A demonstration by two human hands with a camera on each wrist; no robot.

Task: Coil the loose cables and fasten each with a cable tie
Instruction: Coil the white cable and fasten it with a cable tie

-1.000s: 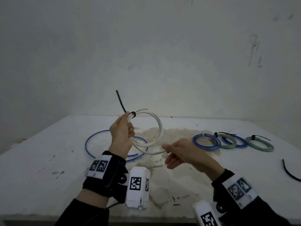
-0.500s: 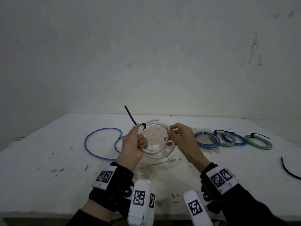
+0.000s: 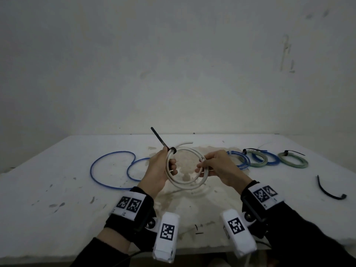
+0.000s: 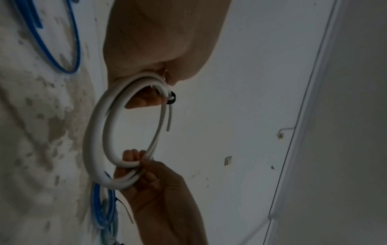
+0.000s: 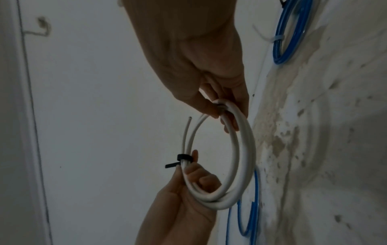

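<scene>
A coiled white cable (image 3: 185, 185) (image 4: 98, 142) (image 5: 240, 165) hangs above the table between both hands. My left hand (image 3: 163, 168) (image 5: 192, 179) grips its left side just below a black cable tie (image 3: 173, 150) (image 4: 172, 99) (image 5: 184, 157) wrapped round the strands, the tie's tail (image 3: 159, 137) sticking up and left. My right hand (image 3: 213, 164) (image 4: 142, 165) (image 5: 222, 112) pinches the coil's right side. One white cable end (image 3: 187, 143) pokes free past the tie.
A loose blue cable (image 3: 111, 168) lies in open loops on the white stained table (image 3: 57, 199) at left. Several tied blue and green coils (image 3: 269, 158) sit in a row at right. A spare black cable tie (image 3: 329, 191) lies near the right edge.
My right hand came up from below and took hold of the coil's right side. The coil and my left hand dropped lower and moved slightly right.
</scene>
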